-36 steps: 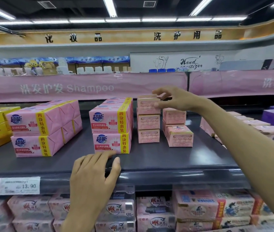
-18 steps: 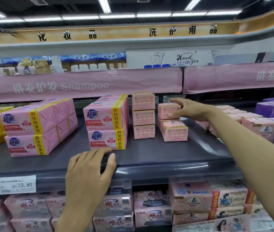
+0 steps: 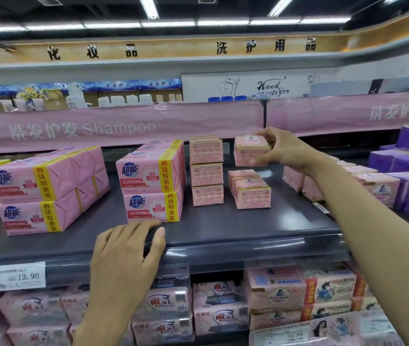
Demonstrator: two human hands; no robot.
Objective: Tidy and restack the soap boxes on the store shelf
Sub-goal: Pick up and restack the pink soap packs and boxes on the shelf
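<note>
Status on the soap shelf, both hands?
Right hand grips small pink soap box, held above the short stack. Left hand flat on shelf edge. Nothing blocking.

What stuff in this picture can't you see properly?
Head view, the only one:
1. The held soap box: its right end, covered by the right hand.
2. The price tag: small print above 13.90, blurred.
3. The lower-shelf packs: partly hidden behind the left hand.

Right hand (image 3: 282,148) holds a pink soap box (image 3: 250,151) above the shelf (image 3: 223,236)
</note>
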